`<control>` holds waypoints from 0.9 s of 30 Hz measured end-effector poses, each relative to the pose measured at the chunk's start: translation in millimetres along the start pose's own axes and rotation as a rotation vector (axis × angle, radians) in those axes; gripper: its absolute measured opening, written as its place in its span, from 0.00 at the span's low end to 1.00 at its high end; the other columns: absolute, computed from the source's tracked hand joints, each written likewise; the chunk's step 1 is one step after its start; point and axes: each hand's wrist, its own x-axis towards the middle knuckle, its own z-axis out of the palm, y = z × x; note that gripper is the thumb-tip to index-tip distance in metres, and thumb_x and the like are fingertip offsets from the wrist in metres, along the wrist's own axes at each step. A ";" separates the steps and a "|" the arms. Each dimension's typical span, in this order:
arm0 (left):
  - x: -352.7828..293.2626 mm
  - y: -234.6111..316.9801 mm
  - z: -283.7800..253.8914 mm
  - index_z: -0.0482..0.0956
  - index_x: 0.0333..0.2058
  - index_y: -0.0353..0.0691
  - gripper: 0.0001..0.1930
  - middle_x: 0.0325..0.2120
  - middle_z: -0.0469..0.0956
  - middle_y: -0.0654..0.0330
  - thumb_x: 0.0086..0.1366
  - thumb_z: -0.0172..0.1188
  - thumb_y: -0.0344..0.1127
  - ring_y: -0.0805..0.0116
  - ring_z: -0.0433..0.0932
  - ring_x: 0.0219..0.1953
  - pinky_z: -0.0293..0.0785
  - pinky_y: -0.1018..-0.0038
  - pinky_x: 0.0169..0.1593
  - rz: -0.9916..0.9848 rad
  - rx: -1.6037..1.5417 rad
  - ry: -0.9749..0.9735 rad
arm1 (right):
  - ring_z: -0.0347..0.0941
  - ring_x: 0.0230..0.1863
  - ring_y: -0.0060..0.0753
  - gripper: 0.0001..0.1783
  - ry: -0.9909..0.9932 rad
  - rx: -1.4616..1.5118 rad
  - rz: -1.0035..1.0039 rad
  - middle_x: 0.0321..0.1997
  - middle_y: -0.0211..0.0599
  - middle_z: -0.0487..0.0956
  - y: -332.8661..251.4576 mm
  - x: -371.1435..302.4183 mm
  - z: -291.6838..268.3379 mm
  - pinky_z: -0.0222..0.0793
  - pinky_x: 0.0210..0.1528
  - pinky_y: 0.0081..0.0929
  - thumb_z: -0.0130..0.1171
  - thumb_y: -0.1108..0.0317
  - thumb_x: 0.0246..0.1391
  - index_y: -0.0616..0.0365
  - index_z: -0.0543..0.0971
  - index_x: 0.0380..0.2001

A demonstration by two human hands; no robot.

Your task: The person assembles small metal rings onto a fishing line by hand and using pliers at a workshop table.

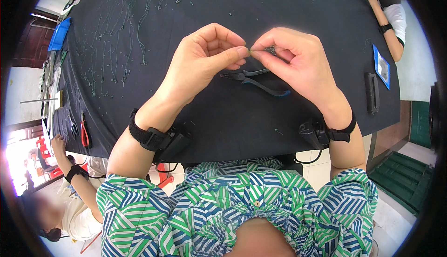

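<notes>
The left hand (201, 54) and right hand (300, 54) nearly meet, fingertips pinched on a tiny piece (250, 52) between them (too small to identify). It should be light and easily dropped, best gripped at its ends. Pliers (247, 78) lie beneath the hands on the counter (228, 122).

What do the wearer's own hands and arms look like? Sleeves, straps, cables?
Left hand and right hand: no gloves visible. Each wrist has a black strap with a dark boxy module; a thin black cable shows below each. Sleeves: green, white and blue striped patches, ending near the elbows.
</notes>
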 end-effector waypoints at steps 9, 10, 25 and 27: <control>0.8 -3.6 -3.5 0.76 0.41 0.38 0.10 0.33 0.80 0.60 0.63 0.62 0.33 0.74 0.80 0.36 0.76 0.79 0.41 0.055 0.024 0.026 | 0.70 0.24 0.24 0.04 0.254 -0.155 -0.116 0.27 0.30 0.75 12.5 6.2 -16.9 0.64 0.26 0.20 0.66 0.71 0.46 0.56 0.81 0.27; 1.0 -3.9 -3.3 0.76 0.41 0.38 0.10 0.33 0.80 0.60 0.63 0.62 0.33 0.74 0.80 0.36 0.76 0.79 0.41 0.065 0.026 0.027 | 0.72 0.26 0.26 0.06 0.293 -0.182 -0.137 0.29 0.30 0.76 16.9 7.2 -22.0 0.67 0.29 0.20 0.67 0.70 0.46 0.57 0.81 0.28; 1.6 -3.0 -1.3 0.76 0.41 0.37 0.10 0.33 0.80 0.60 0.63 0.62 0.33 0.75 0.79 0.35 0.76 0.78 0.42 0.100 0.020 0.075 | 0.71 0.35 0.15 0.03 0.433 -0.283 -0.103 0.40 0.26 0.78 26.6 6.0 -50.3 0.63 0.33 0.13 0.64 0.72 0.52 0.57 0.82 0.31; 1.8 -2.6 -1.0 0.76 0.40 0.36 0.09 0.33 0.80 0.59 0.63 0.62 0.32 0.74 0.80 0.36 0.76 0.78 0.42 0.098 0.016 0.088 | 0.71 0.35 0.14 0.03 0.450 -0.248 -0.082 0.40 0.25 0.78 30.5 4.9 -53.1 0.63 0.33 0.12 0.64 0.71 0.52 0.58 0.81 0.31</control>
